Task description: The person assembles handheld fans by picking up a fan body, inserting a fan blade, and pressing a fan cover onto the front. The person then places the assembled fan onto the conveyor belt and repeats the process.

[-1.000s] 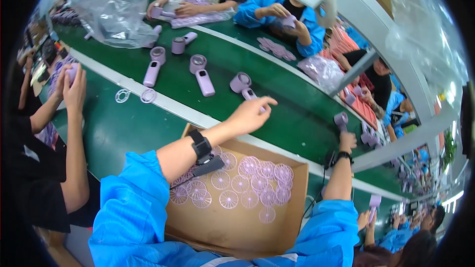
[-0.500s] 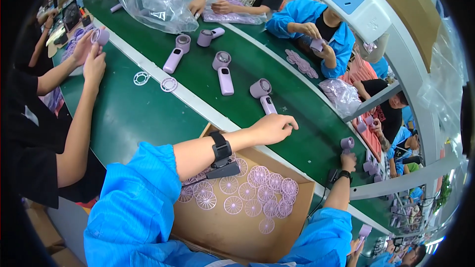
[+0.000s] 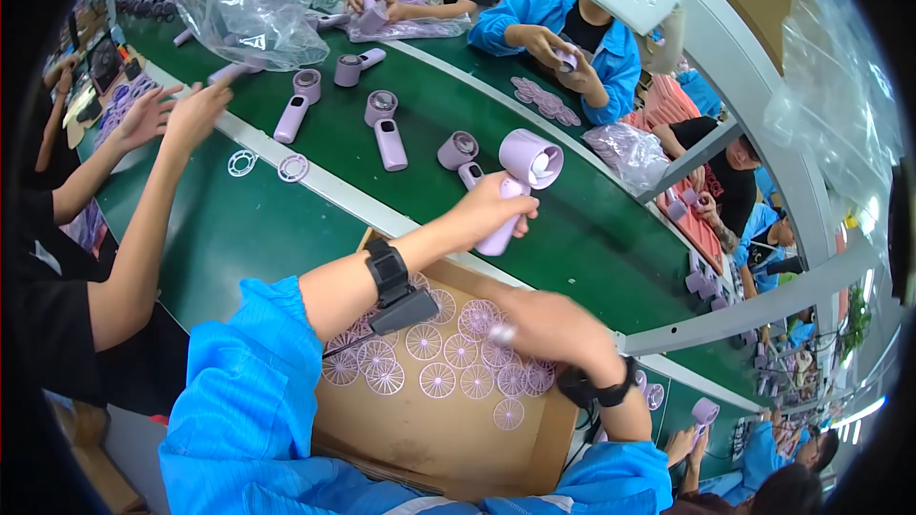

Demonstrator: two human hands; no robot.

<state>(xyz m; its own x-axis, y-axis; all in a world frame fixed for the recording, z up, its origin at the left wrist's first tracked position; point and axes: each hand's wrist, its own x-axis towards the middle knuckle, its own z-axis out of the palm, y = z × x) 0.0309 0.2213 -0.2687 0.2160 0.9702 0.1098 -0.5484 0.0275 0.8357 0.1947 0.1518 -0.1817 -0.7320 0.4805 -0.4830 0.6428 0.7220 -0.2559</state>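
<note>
My left hand (image 3: pixel 491 212) grips the handle of a lilac handheld fan (image 3: pixel 520 176) and holds it up above the green conveyor belt (image 3: pixel 611 229). Its round head faces up and to the right. My right hand (image 3: pixel 539 324) is blurred over the cardboard box (image 3: pixel 448 429) in front of me, pinching one of the lilac spoked fan grilles (image 3: pixel 425 341). Several of these grilles lie flat in the box. Both forearms wear black wristbands and blue sleeves.
More lilac fans (image 3: pixel 382 129) lie along the belt. Two loose rings (image 3: pixel 267 166) rest on the near green table. A neighbour's arms (image 3: pixel 143 210) reach in from the left. People in blue and black work across the belt, with clear plastic bags (image 3: pixel 234 0) nearby.
My left hand has picked a fan off the belt and lifted it. My right hand has moved from the far right edge of the belt into the box of grilles.
</note>
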